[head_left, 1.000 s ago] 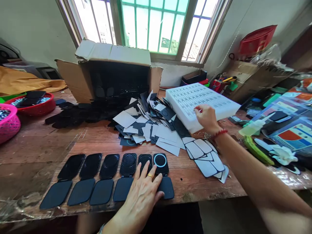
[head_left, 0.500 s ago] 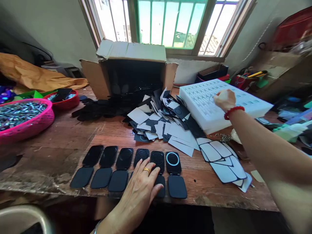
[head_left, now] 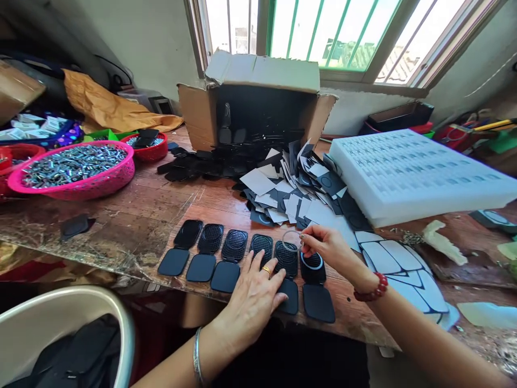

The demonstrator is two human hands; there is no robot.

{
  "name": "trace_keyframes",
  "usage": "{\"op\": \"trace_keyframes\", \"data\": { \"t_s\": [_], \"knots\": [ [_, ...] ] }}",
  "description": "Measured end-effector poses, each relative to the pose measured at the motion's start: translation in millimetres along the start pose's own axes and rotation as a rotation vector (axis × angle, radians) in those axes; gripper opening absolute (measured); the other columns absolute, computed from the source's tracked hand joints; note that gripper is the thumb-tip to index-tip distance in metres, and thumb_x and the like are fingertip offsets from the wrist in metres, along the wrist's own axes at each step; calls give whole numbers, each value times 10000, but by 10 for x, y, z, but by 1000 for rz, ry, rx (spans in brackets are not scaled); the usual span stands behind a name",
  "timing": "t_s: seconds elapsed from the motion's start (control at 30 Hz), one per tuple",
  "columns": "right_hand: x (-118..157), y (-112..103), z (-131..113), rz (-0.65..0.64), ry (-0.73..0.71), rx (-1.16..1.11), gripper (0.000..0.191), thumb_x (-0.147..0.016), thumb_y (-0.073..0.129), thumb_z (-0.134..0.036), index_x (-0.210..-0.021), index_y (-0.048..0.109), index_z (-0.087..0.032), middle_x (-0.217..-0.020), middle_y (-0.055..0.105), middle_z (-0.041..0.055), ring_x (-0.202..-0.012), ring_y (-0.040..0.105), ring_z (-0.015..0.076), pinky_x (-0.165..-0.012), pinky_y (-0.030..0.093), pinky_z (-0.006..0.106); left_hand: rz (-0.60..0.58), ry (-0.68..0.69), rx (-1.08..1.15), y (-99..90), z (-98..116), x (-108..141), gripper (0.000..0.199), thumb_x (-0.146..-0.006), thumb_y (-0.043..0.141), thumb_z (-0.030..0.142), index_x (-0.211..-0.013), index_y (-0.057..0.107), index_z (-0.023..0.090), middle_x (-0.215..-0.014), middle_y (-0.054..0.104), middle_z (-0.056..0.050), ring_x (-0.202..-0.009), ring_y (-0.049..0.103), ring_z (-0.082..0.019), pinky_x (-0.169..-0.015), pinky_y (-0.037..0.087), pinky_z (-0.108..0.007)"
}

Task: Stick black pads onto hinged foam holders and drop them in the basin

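A row of several black hinged square pieces (head_left: pixel 202 268) lies unfolded along the table's front edge, ribbed upper halves behind smooth lower flaps. My left hand (head_left: pixel 252 296) rests flat over the pieces right of the middle, fingers spread, partly covering them. Between thumb and fingertips, my right hand (head_left: pixel 331 249) pinches a thin pale ring (head_left: pixel 283 241), held just above the ribbed half of the second piece from the right. Another white ring (head_left: pixel 320 264) sits on the ribbed half of the rightmost piece, partly hidden behind my right hand.
Black and white cards (head_left: pixel 258 182) are heaped before an open cardboard box (head_left: pixel 264 70). Right of them stands a white foam tray (head_left: pixel 436 202) beside rounded white sheets (head_left: pixel 388 256). A pink basket (head_left: pixel 129 167) of metal parts sits left; a pale bucket (head_left: pixel 125 323) stands at front left.
My right hand has come from the foam tray down to the row of black pieces, now with a ring in its fingers. My left hand stays on the row. The view has turned left.
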State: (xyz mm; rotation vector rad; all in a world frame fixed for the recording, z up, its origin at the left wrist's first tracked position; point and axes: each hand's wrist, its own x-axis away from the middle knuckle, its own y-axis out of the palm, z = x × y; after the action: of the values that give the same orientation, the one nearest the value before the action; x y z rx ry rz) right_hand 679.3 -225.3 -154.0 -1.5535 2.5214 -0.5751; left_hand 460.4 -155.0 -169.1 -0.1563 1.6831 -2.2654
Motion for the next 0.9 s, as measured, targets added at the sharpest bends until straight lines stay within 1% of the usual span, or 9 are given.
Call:
{"op": "trace_keyframes", "data": {
  "t_s": [0.1, 0.13, 0.23, 0.27, 0.33, 0.43, 0.67, 0.77, 0.9],
  "knots": [
    [23, 41, 22, 43, -61, 54, 251, -846, 612, -430, -798, 633, -185, -604, 660, 7, -537, 626, 155, -523, 531, 275, -23, -8, -18, -36, 25, -7, 431, -889, 674, 375, -1287, 627, 218, -1391, 595, -82, -1380, 426, -377, -1166, 321, -591],
    [42, 55, 24, 79, -133, 121, 221, -868, 598, -399, -808, 638, -191, -632, 664, 13, -570, 633, 162, -548, 534, 283, -28, -11, -25, -44, 33, -9, 434, -888, 675, 375, -1289, 626, 217, -1389, 597, -84, -1378, 429, -379, -1164, 321, -592],
    [136, 112, 33, 160, -455, 416, 155, -938, 533, -270, -857, 649, -206, -809, 674, 53, -736, 646, 186, -674, 542, 309, -28, -13, -39, -57, 48, -14, 432, -896, 665, 375, -1296, 623, 216, -1390, 596, -82, -1381, 425, -380, -1163, 316, -595],
    [176, 133, 40, 149, -545, 509, 167, -957, 504, -236, -871, 645, -207, -867, 666, 67, -779, 641, 191, -705, 540, 315, -29, -14, -40, -61, 51, -16, 430, -898, 662, 375, -1297, 623, 218, -1390, 596, -81, -1380, 425, -380, -1163, 316, -595],
    [257, 170, 58, 79, -644, 660, 214, -985, 448, -195, -875, 631, -207, -905, 643, 78, -791, 627, 192, -704, 537, 315, -35, -17, -38, -69, 54, -20, 432, -901, 658, 376, -1303, 620, 221, -1396, 591, -79, -1381, 424, -379, -1165, 312, -594],
    [352, 200, 98, -20, -665, 817, 241, -982, 430, -145, -845, 618, -207, -890, 628, 75, -771, 617, 197, -679, 542, 319, -50, -23, -29, -81, 57, -25, 435, -905, 653, 368, -1310, 614, 217, -1406, 583, -77, -1392, 408, -379, -1175, 295, -592],
    [391, 224, 170, -102, -703, 960, 226, -909, 503, -46, -929, 657, -211, -991, 666, 94, -1019, 625, 263, -877, 557, 437, -32, -8, -29, -57, 46, -9, 417, -911, 645, 358, -1301, 615, 213, -1403, 582, -78, -1394, 402, -376, -1178, 288, -598],
    [360, 221, 168, -95, -703, 989, 195, -909, 522, -52, -938, 660, -187, -998, 677, 108, -1008, 627, 277, -871, 567, 462, -23, 1, -41, -37, 34, 7, 416, -918, 634, 366, -1303, 614, 211, -1403, 584, -78, -1393, 405, -372, -1177, 292, -596],
    [327, 217, 166, -23, -707, 902, 180, -928, 527, -98, -1020, 666, -166, -1036, 686, 128, -961, 629, 268, -846, 580, 463, -13, 3, -56, -21, 35, 6, 413, -910, 646, 363, -1294, 618, 214, -1393, 590, -78, -1380, 424, -372, -1166, 314, -597]
  ]
}}
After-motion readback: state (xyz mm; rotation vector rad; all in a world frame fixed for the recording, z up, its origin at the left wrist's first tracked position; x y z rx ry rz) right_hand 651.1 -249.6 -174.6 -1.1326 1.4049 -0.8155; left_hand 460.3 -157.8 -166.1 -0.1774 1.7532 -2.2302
